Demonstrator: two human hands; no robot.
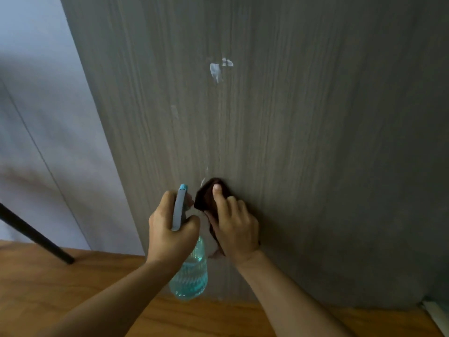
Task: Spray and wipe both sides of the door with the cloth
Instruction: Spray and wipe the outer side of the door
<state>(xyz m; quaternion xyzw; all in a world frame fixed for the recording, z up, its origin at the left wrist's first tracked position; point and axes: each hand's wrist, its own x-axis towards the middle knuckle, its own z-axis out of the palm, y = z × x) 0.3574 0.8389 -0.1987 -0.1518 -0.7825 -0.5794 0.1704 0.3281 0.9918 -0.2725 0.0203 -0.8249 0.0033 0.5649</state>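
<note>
From the bottom of the frame my two forearms reached up toward the centre, over the wooden floor (60, 288) that filled the lower left. My left hand (170, 229) was wrapped around the neck of the spray bottle (192, 276), the grip curled tight about it just below the grey-and-blue spray head (179, 206); the clear bottle with its bluish liquid hung beneath the hand, low in the centre. Just beside it to the right, my right hand (233, 227) pressed the dark brown cloth (206, 198) against the door (315, 142), the grip pinching the cloth, with the forefinger stretched along its top and the other fingers bent over the folds. The cloth lay flat on the door surface, a little below the middle of the frame.

The door, grey-brown with vertical wood grain, took up most of the picture. Higher on it, in the upper centre, sat some whitish marks (216, 71), with a fainter streak below them. At the left edge a black slanted leg (34, 234) met the floor, and behind it stood a pale wall (36, 93).
</note>
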